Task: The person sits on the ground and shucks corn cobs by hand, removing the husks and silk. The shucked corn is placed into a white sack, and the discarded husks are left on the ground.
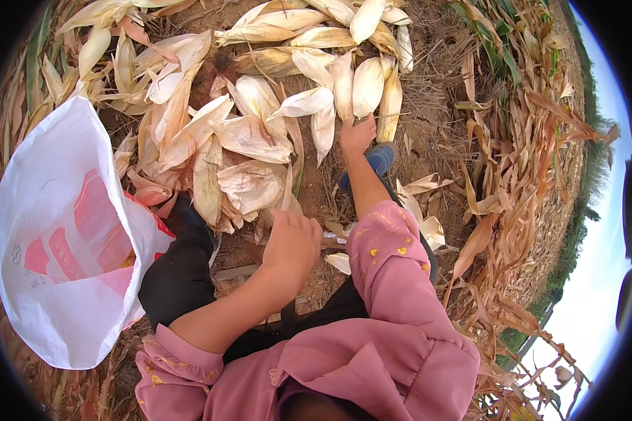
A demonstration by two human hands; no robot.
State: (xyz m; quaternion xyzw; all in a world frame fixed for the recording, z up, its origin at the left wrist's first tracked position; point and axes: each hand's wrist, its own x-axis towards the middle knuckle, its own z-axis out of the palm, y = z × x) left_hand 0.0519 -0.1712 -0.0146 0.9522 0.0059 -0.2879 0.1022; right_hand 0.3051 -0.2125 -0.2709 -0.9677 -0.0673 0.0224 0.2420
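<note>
My right hand [358,134] reaches forward, its fingers closed around the near end of a corn ear in pale husk [368,88]. Against that ear lie another husk-covered corn ear [390,108] and a narrower one [341,84]. Closer to my body, my left hand [294,243] hovers between my knees with curled fingers, back of the hand upward; whatever may be under the fingers is hidden. Just beyond it is a heap of loose dry husks [255,184]. At my left stands a white woven sack [58,173] with red print, its mouth gaping; some yellow shows low inside.
More unhusked corn ears [279,26] lie in a pile ahead. Dry corn stalks and leaves [484,210] line the right side. My blue shoe [380,159] is beside the right hand, and my dark-trousered left leg [176,279] touches the sack. Bare soil [426,121] shows through scattered straw.
</note>
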